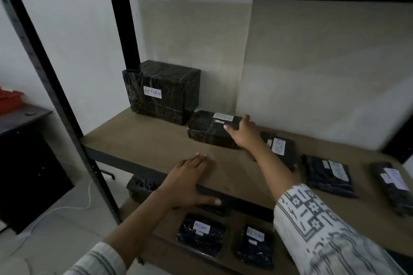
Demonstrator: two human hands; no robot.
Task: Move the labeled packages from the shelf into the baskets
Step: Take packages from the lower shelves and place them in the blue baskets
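A flat black wrapped package [209,130] with a white label lies mid-shelf, and my right hand [243,133] grips its right end, thumb on top. My left hand [192,182] rests flat on the shelf's front edge [125,158], fingers spread, holding nothing. A big black box labelled RETURN [162,91] stands at the back left. Three flat labelled packages [280,148] [328,174] [394,183] lie to the right on the same brown shelf. No basket shows.
On the lower shelf lie two labelled packages [201,234] [254,244] and a dark bundle [140,186]. Black uprights [55,87] and an upper shelf frame the bay. A dark cabinet [24,163] with a red tray [10,100] stands left; a white cable [67,205] crosses the floor.
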